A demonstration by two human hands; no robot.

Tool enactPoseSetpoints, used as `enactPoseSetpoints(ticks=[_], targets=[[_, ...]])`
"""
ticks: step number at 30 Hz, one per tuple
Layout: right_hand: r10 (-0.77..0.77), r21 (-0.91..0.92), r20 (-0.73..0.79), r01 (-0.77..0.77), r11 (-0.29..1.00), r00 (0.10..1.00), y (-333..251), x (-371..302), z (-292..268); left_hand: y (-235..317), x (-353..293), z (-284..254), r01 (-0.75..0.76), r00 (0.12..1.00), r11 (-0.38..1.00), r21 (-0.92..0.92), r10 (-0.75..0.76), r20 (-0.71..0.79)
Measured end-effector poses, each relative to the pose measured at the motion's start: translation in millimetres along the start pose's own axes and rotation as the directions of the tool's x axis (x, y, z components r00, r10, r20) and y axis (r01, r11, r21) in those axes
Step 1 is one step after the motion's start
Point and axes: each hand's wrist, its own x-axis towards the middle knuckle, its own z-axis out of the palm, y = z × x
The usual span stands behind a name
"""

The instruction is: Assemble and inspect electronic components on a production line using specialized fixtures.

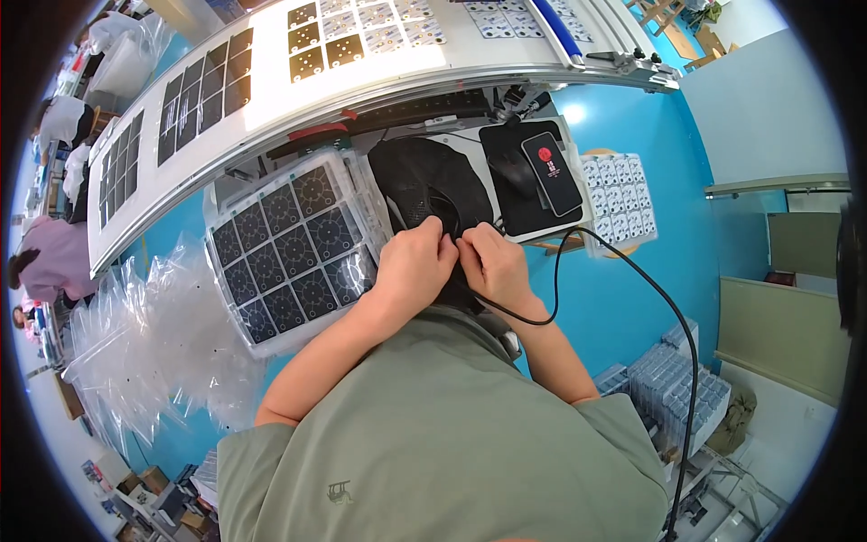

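A black fabric bag [420, 172] lies against the front of my waist, its opening partly folded over. Close together at its near edge, my left hand [417, 262] and my right hand [494, 264] are both closed in a pinch on the black fabric. The exact part between the fingertips is hidden. A black cable [664, 294] loops past my right wrist and runs down to the right. Left of the bag, a stack of panels with dark patterned squares [293, 248] sits under clear plastic, near my left forearm.
A phone [552, 173] rests on a black mat [515, 217] beside a dark mouse [512, 172]. Ahead runs a long white table [271, 113] with printed sheets. Clear plastic bags [163, 334] lie at left. Patterned cards [619, 199] and stacked trays [677, 388] stand at right.
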Motion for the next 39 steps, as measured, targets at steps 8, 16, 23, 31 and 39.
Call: enactPoseSetpoints(ticks=[8, 16, 23, 31, 39], targets=[[0.337, 0.262, 0.154, -0.367, 0.893, 0.929, -1, -1, 1, -3, -9, -5, 0.075, 0.997, 0.985, -0.152, -0.074, 0.008], [0.293, 0.021, 0.157, -0.300, 0.954, 0.943, -8, 6, 4, -3, -14, -2, -0.021, 1.000, 0.993, -0.117, 0.018, -0.024], [0.157, 0.087, 0.225, -0.180, 0.980, 0.962, -1, 2, -2, -12, -8, -8, -0.167, 0.983, 0.986, 0.032, 0.164, 0.080], [0.080, -0.039, 0.181, -0.074, 0.996, 0.980, -2, -9, -1, -6, -13, -3, 0.015, 1.000, 0.997, 0.070, -0.015, 0.003], [0.177, 0.243, 0.207, -0.226, 0.943, 0.962, 22, 2, -15, -4, -12, 9, 0.014, 1.000, 0.994, 0.105, -0.011, -0.025]])
